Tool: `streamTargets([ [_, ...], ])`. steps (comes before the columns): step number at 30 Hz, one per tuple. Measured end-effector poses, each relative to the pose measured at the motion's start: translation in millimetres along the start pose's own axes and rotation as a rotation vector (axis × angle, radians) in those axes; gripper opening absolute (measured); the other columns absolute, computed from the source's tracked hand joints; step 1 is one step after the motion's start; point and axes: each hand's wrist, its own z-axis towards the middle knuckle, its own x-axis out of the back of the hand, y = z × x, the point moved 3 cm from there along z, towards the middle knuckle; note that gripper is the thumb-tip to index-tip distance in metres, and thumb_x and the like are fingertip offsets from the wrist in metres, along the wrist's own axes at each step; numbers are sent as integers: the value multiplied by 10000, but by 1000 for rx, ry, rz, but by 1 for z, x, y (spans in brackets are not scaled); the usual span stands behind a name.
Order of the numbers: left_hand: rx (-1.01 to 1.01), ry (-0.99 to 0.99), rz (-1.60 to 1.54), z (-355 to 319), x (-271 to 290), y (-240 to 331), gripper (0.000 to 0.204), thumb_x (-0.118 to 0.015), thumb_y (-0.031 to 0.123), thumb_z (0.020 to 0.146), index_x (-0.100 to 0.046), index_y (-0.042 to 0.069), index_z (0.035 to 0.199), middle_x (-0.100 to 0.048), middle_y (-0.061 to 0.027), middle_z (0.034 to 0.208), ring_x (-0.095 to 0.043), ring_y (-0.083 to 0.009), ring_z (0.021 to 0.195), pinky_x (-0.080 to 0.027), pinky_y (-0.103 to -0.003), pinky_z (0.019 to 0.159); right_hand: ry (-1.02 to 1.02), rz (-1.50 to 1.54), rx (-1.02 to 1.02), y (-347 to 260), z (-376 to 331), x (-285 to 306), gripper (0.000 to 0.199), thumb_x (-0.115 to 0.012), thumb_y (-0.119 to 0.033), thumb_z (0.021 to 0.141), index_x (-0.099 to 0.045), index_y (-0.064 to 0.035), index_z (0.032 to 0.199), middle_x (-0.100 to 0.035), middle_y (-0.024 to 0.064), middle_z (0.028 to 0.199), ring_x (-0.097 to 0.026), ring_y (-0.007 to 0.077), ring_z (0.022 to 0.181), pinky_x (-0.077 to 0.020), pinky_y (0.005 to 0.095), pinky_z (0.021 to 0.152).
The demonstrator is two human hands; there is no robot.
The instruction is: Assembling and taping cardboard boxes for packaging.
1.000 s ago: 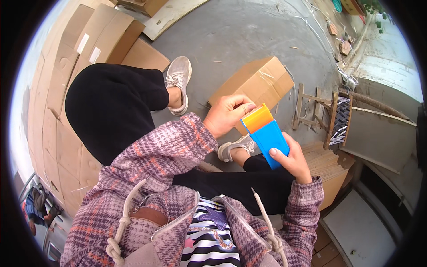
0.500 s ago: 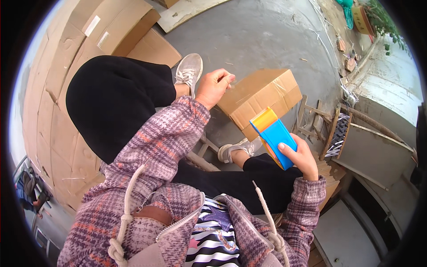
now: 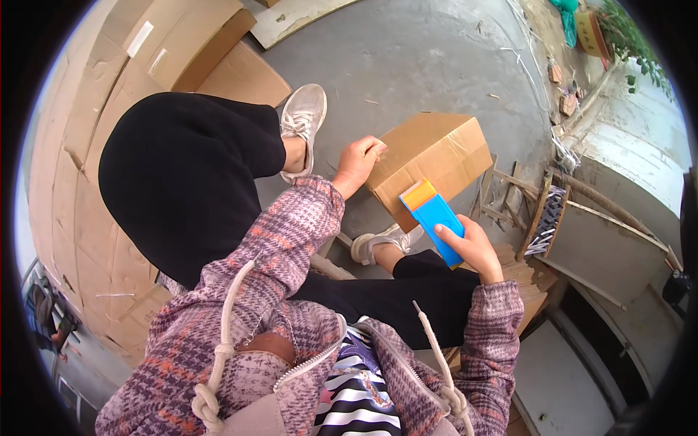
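Observation:
A closed brown cardboard box point(image 3: 422, 160) stands on the floor between my feet, with shiny clear tape over its right end. My left hand point(image 3: 358, 163) is at the box's left upper edge, fingers drawn together in a pinch. Whatever sits between the fingertips is too small to make out. In my right hand point(image 3: 469, 245) is a flat blue plastic tool with a yellow-orange end, shaped like a tape dispenser point(image 3: 436, 221). My thumb lies on its blue side. The yellow end is at the near side of the box, but I cannot tell whether they touch.
Large cardboard sheets and an opened carton point(image 3: 207, 51) fill the left side. At the right are a small wooden stool with a woven seat point(image 3: 547, 220) and a grey panel point(image 3: 603, 251). My shoes point(image 3: 303, 120) flank the box, and flattened cardboard point(image 3: 527, 287) lies by my right sleeve.
My left hand has lowered slightly and come closer to the box's edge. The blue and yellow tool has shifted a little left, with its yellow end lower against the box's near side.

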Motion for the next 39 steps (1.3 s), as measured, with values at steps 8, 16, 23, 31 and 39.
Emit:
streamTargets([
  [8, -65, -13, 102, -6, -17, -17, 214, -621, 267, 843, -657, 58, 821, -650, -130, 876, -620, -311, 806, -480, -388, 701, -10, 12, -54, -9, 3, 6, 524, -633, -454, 830, -583, 50, 965, -615, 84, 787, -584, 128, 702, -479, 279, 640],
  [16, 130, -27, 358, -3, -1, -25, 349, -629, 240, 840, -528, 57, 1119, -632, -167, 916, -598, -337, 900, -473, -412, 766, -4, -9, -72, -16, 5, 4, 543, -640, -470, 816, -590, 56, 942, -618, 95, 780, -589, 133, 707, -479, 282, 644],
  [23, -246, -179, 369, -54, -27, 31, 519, -431, 329, 945, -416, -67, 1279, -468, -251, 1297, -446, -367, 1214, -358, -422, 1022, 29, 0, -54, -13, 5, 5, 566, -632, -490, 812, -604, 62, 935, -626, 114, 787, -601, 153, 709, -484, 297, 651],
  [31, 193, -343, 592, -35, -21, 30, 784, -305, 602, 923, -373, -61, 1336, -390, -234, 1388, -364, -333, 1305, -302, -427, 1060, 32, -20, -19, -6, 11, 4, 595, -627, -498, 806, -610, 80, 950, -638, 122, 794, -614, 168, 718, -491, 310, 646],
  [39, -240, -249, 588, -23, -39, 38, 519, -405, 382, 964, -448, -33, 1273, -501, -214, 1278, -478, -333, 1187, -372, -439, 979, -90, 100, -18, 9, 23, -3, 629, -609, -542, 781, -638, 75, 900, -654, 171, 775, -652, 239, 719, -506, 346, 663],
])
